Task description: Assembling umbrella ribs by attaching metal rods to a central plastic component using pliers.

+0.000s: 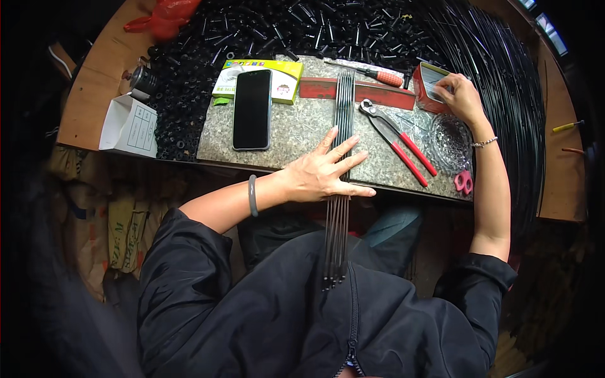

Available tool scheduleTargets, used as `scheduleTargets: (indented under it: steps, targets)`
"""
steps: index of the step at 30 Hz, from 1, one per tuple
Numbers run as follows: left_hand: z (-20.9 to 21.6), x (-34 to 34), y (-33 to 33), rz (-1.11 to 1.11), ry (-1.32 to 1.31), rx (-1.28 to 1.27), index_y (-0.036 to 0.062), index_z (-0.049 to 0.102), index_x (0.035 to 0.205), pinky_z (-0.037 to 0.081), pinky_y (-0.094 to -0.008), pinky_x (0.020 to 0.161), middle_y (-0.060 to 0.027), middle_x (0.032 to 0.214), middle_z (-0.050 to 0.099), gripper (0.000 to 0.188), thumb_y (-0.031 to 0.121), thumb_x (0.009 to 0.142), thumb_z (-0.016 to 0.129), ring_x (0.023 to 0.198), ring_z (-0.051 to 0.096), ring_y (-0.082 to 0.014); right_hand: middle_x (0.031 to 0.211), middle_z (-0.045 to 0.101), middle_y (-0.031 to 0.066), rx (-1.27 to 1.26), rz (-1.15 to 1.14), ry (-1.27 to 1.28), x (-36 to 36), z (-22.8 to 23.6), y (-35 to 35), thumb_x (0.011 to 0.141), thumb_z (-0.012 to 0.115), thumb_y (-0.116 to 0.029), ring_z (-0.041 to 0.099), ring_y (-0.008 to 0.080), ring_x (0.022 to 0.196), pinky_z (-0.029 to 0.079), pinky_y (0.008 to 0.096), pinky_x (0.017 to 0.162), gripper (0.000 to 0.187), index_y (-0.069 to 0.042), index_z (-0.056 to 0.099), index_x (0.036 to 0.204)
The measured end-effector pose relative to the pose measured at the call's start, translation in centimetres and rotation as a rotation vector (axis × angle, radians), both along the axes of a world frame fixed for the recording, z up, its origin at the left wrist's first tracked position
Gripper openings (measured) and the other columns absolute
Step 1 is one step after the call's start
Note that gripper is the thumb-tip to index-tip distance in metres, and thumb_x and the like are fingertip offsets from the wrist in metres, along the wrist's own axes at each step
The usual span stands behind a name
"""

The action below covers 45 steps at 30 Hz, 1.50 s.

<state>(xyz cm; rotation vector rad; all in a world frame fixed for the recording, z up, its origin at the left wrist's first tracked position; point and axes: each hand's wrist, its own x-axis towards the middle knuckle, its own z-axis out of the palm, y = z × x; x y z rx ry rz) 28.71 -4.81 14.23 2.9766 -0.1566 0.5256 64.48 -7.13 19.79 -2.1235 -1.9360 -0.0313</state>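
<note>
"Where do the thin black rods (337, 230) lie?"

"In a narrow bundle, running away from the person's body. Their far ends cross over the red bar (384, 96) and reach just beyond it; their near ends stick out past the table's front edge, above the lap."

"And the left hand (324, 171)?"

"It lies across the bundle close to that front edge, palm down, fingers fanned wide, pressing from above instead of closing around anything."

"How much room beside it?"

"On its left, a strip of the speckled slab (214, 137) shows between the rods and the phone (252, 110), which overlaps the green-and-white box (287, 77). On its right, the pincers (409, 164) lie slantwise, their red handles pointing toward the front edge, apart from the fingertips."

"What about the right hand (463, 99)?"

"It is at the small red box (425, 103), near the right end of the bar, fingers bent over the rim. I can't tell whether they pinch anything."

"Is that side tight?"

"Fairly. The screwdriver (387, 78) lies just beyond the bar, the pink scissors (464, 183) sit at the slab's front right corner, and long black strands (529, 126) line the forearm's outer side."

"And the far edge?"

"Heaped small black parts (302, 31) border the slab there."
</note>
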Motion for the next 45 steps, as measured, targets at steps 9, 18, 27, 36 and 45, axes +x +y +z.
scheduleTargets:
  steps: [9,18,27,36,45]
  targets:
    - [0.2,-0.1,0.1,0.021,0.036,0.055,0.0473,0.043,0.125,0.027,-0.0634,0.097,-0.0133,0.135,0.038,0.048,0.025,0.083,0.049,0.123,0.038,-0.039,0.081,0.062,0.0166,0.188,0.028,0.375,-8.4,0.3,0.6,0.087,0.054,-0.025,0.061,0.0317,0.076,0.047,0.0383,0.067,0.022,-0.003,0.059,0.088]
    - [0.2,0.0,0.3,-0.022,0.072,0.098,0.0462,0.037,0.129,0.026,-0.065,0.098,-0.0101,0.138,0.036,0.057,0.025,0.079,0.055,0.126,0.033,-0.0392,0.063,0.063,0.0141,-0.208,-0.095,0.502,-14.7,-2.6,4.0,0.077,0.066,-0.04,0.063,0.0238,0.061,0.048,0.0354,0.061,0.04,0.0,0.067,0.077]
    - [0.2,-0.1,0.3,0.008,0.054,0.055,0.0463,0.038,0.128,0.025,-0.0656,0.098,-0.011,0.138,0.035,0.059,0.025,0.077,0.058,0.127,0.032,-0.0401,0.06,0.06,0.0132,-0.102,-0.121,0.477,-14.1,-2.5,3.6,0.077,0.067,-0.025,0.06,0.0199,0.057,0.047,0.035,0.056,0.027,0.0,0.06,0.07]
    - [0.2,-0.1,0.4,-0.011,0.059,0.065,0.0441,0.034,0.132,0.023,-0.0658,0.099,-0.0114,0.14,0.031,0.072,0.026,0.07,0.067,0.129,0.027,-0.0404,0.063,0.062,0.0138,-0.249,-0.077,0.627,-15.4,-2.8,4.0,0.076,0.068,-0.027,0.059,0.0182,0.055,0.047,0.0328,0.057,0.029,0.001,0.066,0.077]
    - [5.2,-2.7,4.3,0.316,0.013,-0.811,0.0085,0.051,0.122,0.046,-0.0321,0.085,-0.016,0.116,0.052,0.052,0.002,0.071,0.063,0.103,0.054,-0.0239,0.06,0.052,-0.0054,-0.052,-0.032,0.987,-15.0,-3.4,2.1,0.083,0.065,-0.018,0.04,0.0006,0.054,0.034,0.0184,0.048,0.019,-0.001,0.058,0.078]
